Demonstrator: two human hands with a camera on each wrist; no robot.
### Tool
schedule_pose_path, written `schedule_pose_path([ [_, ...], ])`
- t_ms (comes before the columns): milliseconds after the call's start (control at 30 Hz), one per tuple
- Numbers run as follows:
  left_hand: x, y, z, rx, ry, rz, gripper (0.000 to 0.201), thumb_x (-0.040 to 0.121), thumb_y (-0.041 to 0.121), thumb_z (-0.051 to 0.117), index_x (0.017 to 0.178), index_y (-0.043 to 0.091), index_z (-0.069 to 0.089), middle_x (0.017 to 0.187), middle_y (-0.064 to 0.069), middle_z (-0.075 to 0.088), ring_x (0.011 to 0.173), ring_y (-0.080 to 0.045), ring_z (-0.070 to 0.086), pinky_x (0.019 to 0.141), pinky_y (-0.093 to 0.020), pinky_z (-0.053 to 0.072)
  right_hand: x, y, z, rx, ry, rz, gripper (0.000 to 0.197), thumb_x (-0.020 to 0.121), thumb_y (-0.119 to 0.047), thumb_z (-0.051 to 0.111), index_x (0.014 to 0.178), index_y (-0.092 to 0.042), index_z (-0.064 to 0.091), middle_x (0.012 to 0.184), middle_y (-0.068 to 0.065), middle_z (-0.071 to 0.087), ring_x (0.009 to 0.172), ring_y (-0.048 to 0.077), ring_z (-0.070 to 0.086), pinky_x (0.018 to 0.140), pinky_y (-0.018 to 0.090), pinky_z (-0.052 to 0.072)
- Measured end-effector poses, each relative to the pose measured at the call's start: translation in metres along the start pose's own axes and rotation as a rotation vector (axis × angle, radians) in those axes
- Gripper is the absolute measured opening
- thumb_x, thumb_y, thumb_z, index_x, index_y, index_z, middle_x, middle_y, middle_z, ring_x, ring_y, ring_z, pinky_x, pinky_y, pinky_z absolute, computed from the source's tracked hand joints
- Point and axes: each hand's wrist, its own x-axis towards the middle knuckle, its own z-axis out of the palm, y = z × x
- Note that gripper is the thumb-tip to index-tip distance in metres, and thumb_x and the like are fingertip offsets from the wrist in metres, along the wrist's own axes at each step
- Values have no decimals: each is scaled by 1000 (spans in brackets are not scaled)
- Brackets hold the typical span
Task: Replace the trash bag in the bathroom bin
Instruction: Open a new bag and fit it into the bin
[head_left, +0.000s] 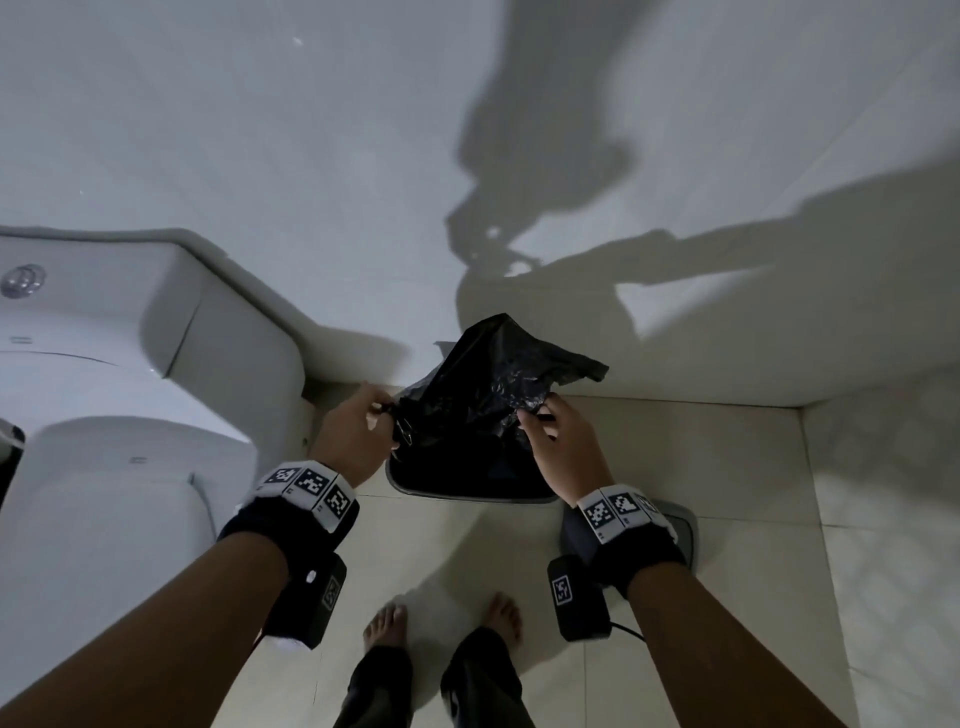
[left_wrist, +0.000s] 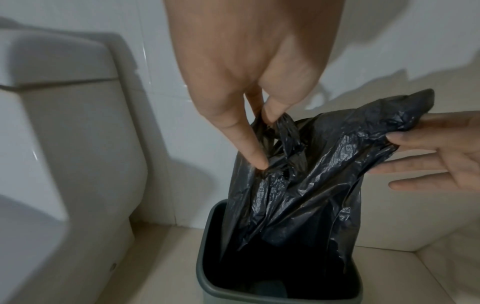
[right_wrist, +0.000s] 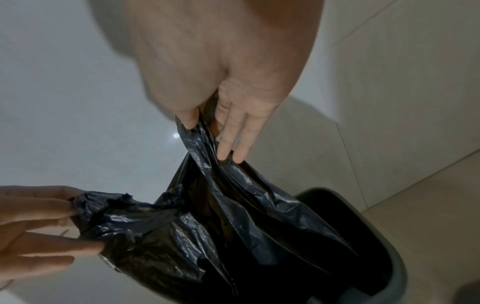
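Nearest the camera, two bare feet (head_left: 441, 621) stand on pale floor tiles (head_left: 737, 467), with open tile around them. Just beyond, both forearms reach forward, each wearing a black wrist strap (head_left: 291, 525) with printed markers. The left hand (head_left: 353, 431) pinches a bunched handle of a black trash bag (head_left: 488, 384) between thumb and fingertip. The right hand (head_left: 561, 441) pinches the bag's opposite edge with thumb and forefinger, its other fingers held loosely straight. The bag is stretched between the two hands, its upper part raised in the air and its lower part hanging down inside a grey-green bin (left_wrist: 205, 253), whose rim is bare. The bin stands on the floor between the hands, just right of a white toilet (head_left: 130, 364); the toilet's tank and base crowd the left side, leaving a narrow gap. A grey flat object (head_left: 685, 525) lies on the tiles just right of the bin, under the right wrist. Behind the bin a low step meets the white wall (head_left: 260, 130), which closes off the far side and carries the arms' shadows.
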Motion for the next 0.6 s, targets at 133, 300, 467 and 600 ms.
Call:
schedule_pose_path([
  [133,26,-34,23,58,11,-11,20,88,11,51,104,16,63,99,-7,66,83,-30,68,80,-46,57,12,43,19,-31,-15,39,18,94,-25,54,108,-18,62,106,-6,65,97,10,65,89,32,52],
  [300,51,-70,55,131,63,-23,20,88,8,49,102,12,62,91,-8,67,82,-28,63,72,-31,45,30,93,48,-77,-10,73,21,95,-26,53,109,-13,62,109,3,68,100,16,66,88,36,52],
  [467,70,-85,75,124,122,-1,16,90,8,44,95,11,59,80,-5,59,70,-18,52,57,-24,35,39,139,64,-143,24,118,19,97,-21,49,102,-5,58,103,11,68,97,23,65,80,36,50],
  [600,80,-111,85,138,129,-56,15,93,12,42,83,9,53,68,0,52,62,-17,47,53,-25,31,30,178,63,-221,65,169,16,96,-18,51,92,-4,56,91,9,56,77,20,55,69,30,38],
])
